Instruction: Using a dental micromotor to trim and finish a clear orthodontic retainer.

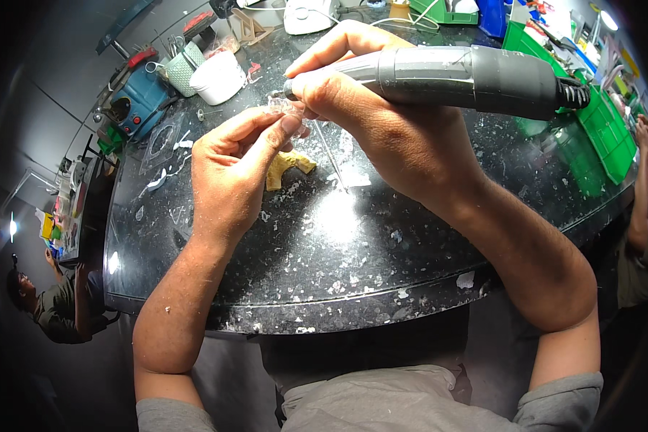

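Pinched between the thumb and fingers of my left hand (230,162) is a small clear plastic piece (276,105), which looks like a transparent dental tray. My right hand (399,140) is wrapped round a thick grey rotary handpiece (439,74), its cable end pointing right. The handpiece's front end meets the clear piece, with both hands close together; whether the tip touches it is too small to tell. Below my fingers a yellow curved piece (295,165), like a dental cast, lies on the black table. Beside it rests a thin metal rod-like tool (330,155).
White scraps dot the speckled black table (324,281). At the back left stand a blue machine (138,104), a white tub (217,77) and a green patterned holder (183,70). A white device (309,16) sits behind; green bins (603,137) line the right. Other people work on both sides.
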{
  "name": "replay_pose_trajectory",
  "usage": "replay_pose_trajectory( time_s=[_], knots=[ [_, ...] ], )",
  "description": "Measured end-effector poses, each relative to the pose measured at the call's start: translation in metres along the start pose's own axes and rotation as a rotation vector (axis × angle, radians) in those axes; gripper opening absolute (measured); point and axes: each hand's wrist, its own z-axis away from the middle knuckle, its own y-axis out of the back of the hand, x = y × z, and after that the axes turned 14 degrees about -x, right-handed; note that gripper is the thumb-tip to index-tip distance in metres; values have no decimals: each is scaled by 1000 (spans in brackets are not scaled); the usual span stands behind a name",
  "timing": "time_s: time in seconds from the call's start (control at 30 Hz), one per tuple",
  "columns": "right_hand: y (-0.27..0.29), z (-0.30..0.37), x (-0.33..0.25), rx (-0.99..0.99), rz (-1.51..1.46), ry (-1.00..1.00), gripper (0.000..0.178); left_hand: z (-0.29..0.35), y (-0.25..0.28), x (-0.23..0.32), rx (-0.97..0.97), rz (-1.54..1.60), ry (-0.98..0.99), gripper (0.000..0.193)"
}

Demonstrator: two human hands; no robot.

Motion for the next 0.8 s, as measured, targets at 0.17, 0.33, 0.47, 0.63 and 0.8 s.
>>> replay_pose_trajectory(
  time_s=[0.17, 0.33, 0.47, 0.63, 0.8],
  knots=[
    [0, 0, 4, -3, -34, 37, 13, 0, 0, 2, -13, -26, -2, 18],
    [1, 0, 4, -6, 51, 50, 14, 0, 1, 4, -33, -61, 21, 18],
    [1, -1, 4, -21, 69, 71, 15, 1, 1, 2, -22, -17, -6, 19],
    [2, 1, 0, -24, 49, -28, 16, 0, 0, 4, -37, -50, 39, 20],
    [4, 0, 1, -68, 235, 77, 16, 0, 1, 4, -33, -16, 17, 20]
  ],
)
